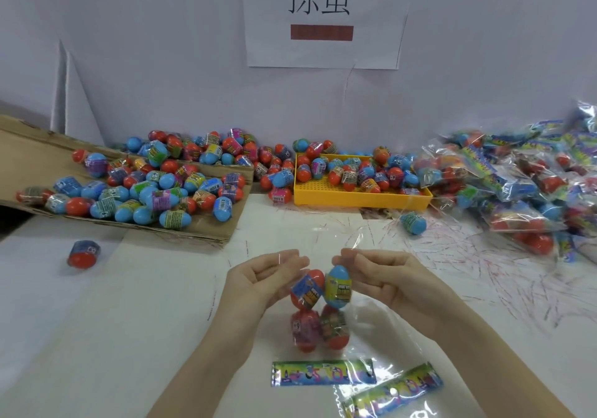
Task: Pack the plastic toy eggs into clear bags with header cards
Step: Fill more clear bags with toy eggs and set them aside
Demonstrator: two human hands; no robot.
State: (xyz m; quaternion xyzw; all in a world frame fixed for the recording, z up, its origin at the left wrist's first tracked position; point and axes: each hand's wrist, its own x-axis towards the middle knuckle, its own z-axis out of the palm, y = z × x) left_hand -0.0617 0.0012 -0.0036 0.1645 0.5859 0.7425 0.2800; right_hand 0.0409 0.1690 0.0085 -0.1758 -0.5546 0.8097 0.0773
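Hands pinch bag point(318, 307) — 4 eggs.

The print on the shrink-wrap labels of the four red and blue plastic toy eggs point(319, 307) in the clear plastic bag point(358, 317) is way too smeared to read, and that bag is so see-through I can't tell where its top edge runs between the left hand point(261, 280) and right hand point(386, 277). The flattened brown cardboard sheet point(29, 146) runs off the left edge, and the heap of filled clear bags with colourful header cards point(523, 185) gets chopped at the right edge, blurry enough that no single bag can be made out. The second colourful header card point(392, 393) is cut off at the bottom edge, lettering illegible.
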